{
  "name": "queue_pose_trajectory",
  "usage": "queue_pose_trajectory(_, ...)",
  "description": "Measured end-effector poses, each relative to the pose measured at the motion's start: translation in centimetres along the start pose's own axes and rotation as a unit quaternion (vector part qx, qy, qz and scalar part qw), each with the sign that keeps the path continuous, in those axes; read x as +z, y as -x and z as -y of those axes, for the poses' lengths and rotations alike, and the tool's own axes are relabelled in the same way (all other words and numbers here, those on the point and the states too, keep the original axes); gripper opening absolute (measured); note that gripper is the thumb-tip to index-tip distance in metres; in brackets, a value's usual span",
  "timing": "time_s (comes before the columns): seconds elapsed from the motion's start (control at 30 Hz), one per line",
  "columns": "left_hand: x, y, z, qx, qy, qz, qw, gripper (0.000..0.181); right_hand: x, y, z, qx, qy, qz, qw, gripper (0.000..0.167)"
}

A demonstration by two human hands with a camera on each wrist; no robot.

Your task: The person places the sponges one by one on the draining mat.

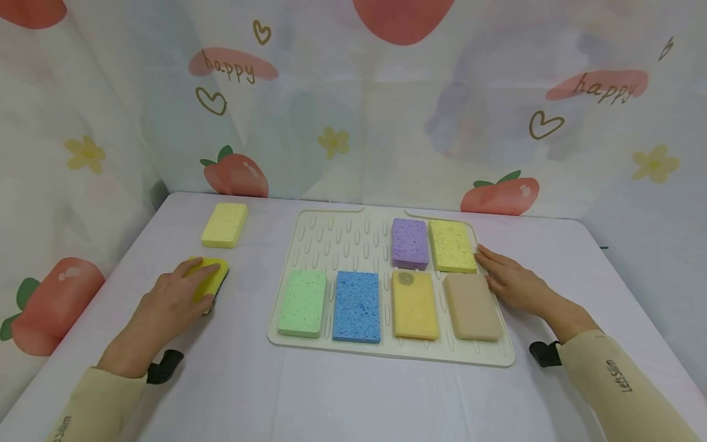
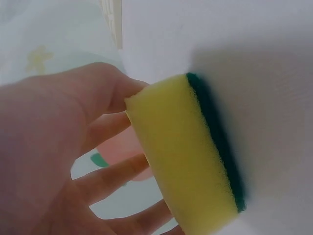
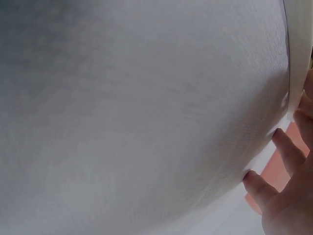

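Observation:
A yellow scouring sponge (image 1: 209, 279) with a dark green scrubbing layer is on the left part of the table, and my left hand (image 1: 172, 298) holds it from above. In the left wrist view, the thumb and fingertips rest on the yellow foam (image 2: 181, 156), the green side (image 2: 220, 142) facing the cloth. At the right edge of a cream drying mat (image 1: 331, 239), my right hand (image 1: 516, 282) touches the rim with its fingers fairly straight. Close to those fingers lie a beige sponge (image 1: 472, 307) and a speckled yellow sponge (image 1: 453, 247), both on the mat.
Also on the mat are a purple sponge (image 1: 410, 244), a green sponge (image 1: 302, 304), a blue sponge (image 1: 356, 307) and an orange-yellow sponge (image 1: 415, 306) with a round mark. A pale yellow sponge (image 1: 224, 225) lies at the back left. Printed cloth (image 1: 359, 123) hangs behind the table.

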State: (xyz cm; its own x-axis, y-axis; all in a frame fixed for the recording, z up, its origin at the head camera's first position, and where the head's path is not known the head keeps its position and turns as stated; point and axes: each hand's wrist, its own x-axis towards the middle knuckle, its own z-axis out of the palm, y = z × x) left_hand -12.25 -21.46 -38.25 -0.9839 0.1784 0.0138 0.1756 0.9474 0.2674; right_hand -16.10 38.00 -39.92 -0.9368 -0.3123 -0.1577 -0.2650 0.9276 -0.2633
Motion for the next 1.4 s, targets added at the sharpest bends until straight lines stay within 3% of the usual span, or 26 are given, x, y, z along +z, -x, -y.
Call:
queue_pose_trajectory(0.63,-0.7,-0.3,-1.6,0.039,-0.002,-0.046,0.9982,0.049,0.0,0.2,0.1,-0.005,0.003,-0.006,1.0,0.056)
queue_pose_trajectory(1.13,-0.7,-1.3,-3.1,0.044,-0.004,-0.043,0.9981,0.05,0.0,0.2,0.0,-0.014,0.0,-0.013,0.9998,0.054)
queue_pose_trajectory(1.4,-0.3,-1.7,-4.0,0.079,-0.005,-0.057,0.9953,0.044,-0.1,0.2,-0.1,-0.016,-0.002,-0.014,0.9998,0.054)
